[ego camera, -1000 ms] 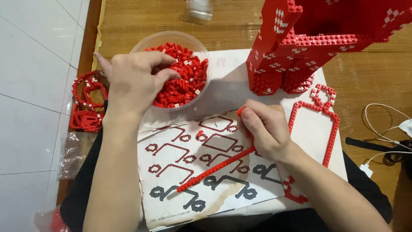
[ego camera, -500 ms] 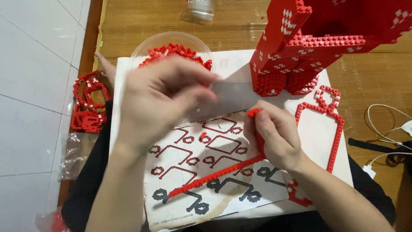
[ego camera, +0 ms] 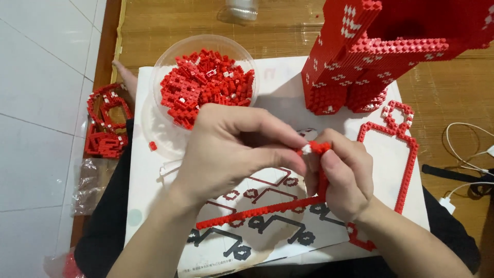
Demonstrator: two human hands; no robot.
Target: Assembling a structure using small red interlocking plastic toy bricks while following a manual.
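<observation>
My right hand (ego camera: 342,177) grips a thin L-shaped strip of small red bricks (ego camera: 257,210); its long arm runs down-left over the printed instruction sheet (ego camera: 242,247). At the strip's top end, my left hand (ego camera: 231,152) pinches a small red and white brick (ego camera: 310,148) between thumb and fingers. Both hands meet over the middle of the sheet. Just above the left hand stands a clear plastic bowl (ego camera: 164,131) heaped with loose red and white bricks.
A tall red brick tower (ego camera: 370,56) rises at the upper right. A flat red brick frame (ego camera: 406,164) lies on the paper at the right. Finished red pieces (ego camera: 105,123) sit at the left edge, white cables (ego camera: 463,154) at far right, on the wooden table (ego camera: 180,20).
My left hand left the bowl and came right to the strip's top end with a small brick. The right hand raised that end slightly.
</observation>
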